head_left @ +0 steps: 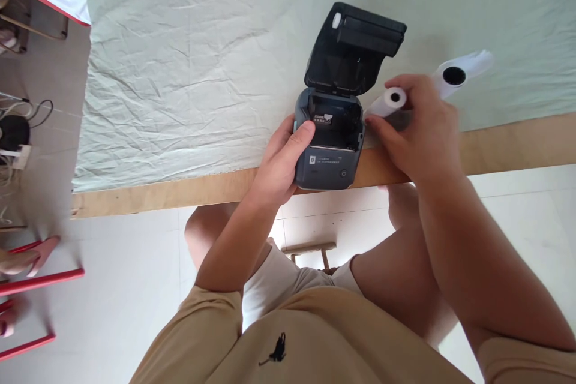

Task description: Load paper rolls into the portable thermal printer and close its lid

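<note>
A dark grey portable thermal printer (330, 162) is tilted up at the table's front edge, its black lid (348, 51) swung open and its paper bay exposed. My left hand (285, 156) is closed around the printer's left side, with the thumb on the rim of the bay. Just right of the printer, my right hand (420, 123) pinches a small white paper roll (387, 102) between thumb and fingers. Behind that hand lies a second, larger white roll (443, 87) with a dark core and a loose paper end.
A pale green cloth (189, 60) covers the table, with a bare wooden edge (166, 197) along the front. Cables and a black round object (14, 132) lie on the floor at left. Red stool legs (42, 282) and another person's foot (42, 255) show there too.
</note>
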`<control>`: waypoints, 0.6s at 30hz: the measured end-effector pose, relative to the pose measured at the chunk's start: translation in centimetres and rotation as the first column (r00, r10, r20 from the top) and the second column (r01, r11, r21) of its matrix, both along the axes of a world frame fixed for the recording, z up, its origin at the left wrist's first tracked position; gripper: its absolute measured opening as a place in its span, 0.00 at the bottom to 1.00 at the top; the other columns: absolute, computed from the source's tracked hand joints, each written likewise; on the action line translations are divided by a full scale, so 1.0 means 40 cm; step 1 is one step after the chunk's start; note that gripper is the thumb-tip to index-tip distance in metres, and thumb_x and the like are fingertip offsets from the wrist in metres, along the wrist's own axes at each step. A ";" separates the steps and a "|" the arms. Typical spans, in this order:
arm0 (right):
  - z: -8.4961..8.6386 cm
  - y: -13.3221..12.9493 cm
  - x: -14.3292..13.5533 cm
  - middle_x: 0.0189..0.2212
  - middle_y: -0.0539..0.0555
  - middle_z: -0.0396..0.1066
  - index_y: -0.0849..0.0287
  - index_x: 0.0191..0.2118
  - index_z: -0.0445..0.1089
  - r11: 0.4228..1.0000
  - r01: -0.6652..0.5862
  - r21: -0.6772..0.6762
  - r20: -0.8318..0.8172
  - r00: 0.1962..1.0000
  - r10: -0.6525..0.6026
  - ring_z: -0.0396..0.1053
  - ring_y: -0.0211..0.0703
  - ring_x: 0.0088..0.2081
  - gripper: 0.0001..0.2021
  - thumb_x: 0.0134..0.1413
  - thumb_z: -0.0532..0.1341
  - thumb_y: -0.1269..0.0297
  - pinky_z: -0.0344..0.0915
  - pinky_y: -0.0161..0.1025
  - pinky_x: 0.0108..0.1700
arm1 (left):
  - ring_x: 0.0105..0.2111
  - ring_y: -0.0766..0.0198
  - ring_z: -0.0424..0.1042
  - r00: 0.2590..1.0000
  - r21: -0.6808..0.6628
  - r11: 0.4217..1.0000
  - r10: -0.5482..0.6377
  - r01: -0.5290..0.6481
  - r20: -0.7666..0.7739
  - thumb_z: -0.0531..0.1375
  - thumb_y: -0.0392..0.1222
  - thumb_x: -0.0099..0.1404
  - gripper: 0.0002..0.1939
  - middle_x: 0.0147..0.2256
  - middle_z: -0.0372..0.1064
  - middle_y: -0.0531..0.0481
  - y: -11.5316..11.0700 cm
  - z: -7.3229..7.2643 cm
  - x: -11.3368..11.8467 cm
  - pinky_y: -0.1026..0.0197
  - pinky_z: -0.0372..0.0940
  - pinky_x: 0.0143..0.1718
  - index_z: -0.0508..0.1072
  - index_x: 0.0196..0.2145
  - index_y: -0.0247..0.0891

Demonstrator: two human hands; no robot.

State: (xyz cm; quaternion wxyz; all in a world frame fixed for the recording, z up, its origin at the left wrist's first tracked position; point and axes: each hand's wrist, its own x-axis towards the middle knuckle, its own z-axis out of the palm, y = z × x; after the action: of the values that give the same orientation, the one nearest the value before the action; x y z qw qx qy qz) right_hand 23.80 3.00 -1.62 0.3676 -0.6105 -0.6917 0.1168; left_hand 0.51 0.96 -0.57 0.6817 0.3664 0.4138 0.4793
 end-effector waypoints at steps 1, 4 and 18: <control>0.002 -0.002 -0.001 0.49 0.58 0.81 0.49 0.57 0.73 1.000 0.007 -0.022 0.024 1.000 -0.007 0.80 0.59 0.46 0.22 0.58 0.72 0.62 0.78 0.62 0.52 | 0.39 0.53 0.88 1.000 -0.002 1.000 0.003 -0.003 -0.001 0.69 0.62 0.73 0.21 0.40 0.86 0.49 0.000 -0.001 0.000 0.58 0.79 0.34 0.80 0.50 0.43; 0.007 -0.014 0.011 0.53 0.58 0.82 0.49 0.64 0.71 0.999 -0.020 0.036 0.075 0.997 0.017 0.81 0.58 0.48 0.27 0.60 0.72 0.60 0.78 0.63 0.54 | 0.40 0.51 0.88 1.000 -0.011 1.000 0.005 -0.005 -0.006 0.69 0.61 0.73 0.20 0.41 0.87 0.49 0.000 0.000 0.001 0.57 0.78 0.32 0.80 0.51 0.43; -0.049 0.058 0.156 0.52 0.59 0.73 0.51 0.64 0.68 0.984 0.155 0.090 0.114 0.980 -0.165 0.75 0.51 0.47 0.33 0.51 0.70 0.69 0.76 0.57 0.50 | 0.41 0.49 0.89 0.999 -0.038 0.999 -0.009 0.007 -0.033 0.70 0.66 0.71 0.25 0.42 0.86 0.48 0.001 0.008 -0.003 0.54 0.82 0.35 0.80 0.51 0.43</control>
State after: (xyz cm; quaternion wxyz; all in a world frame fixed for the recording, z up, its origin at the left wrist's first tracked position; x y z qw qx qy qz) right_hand 30.03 5.31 -3.58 0.3576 -0.6549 -0.6654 0.0216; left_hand 0.40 1.01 -0.25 0.6834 0.3630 0.4328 0.4624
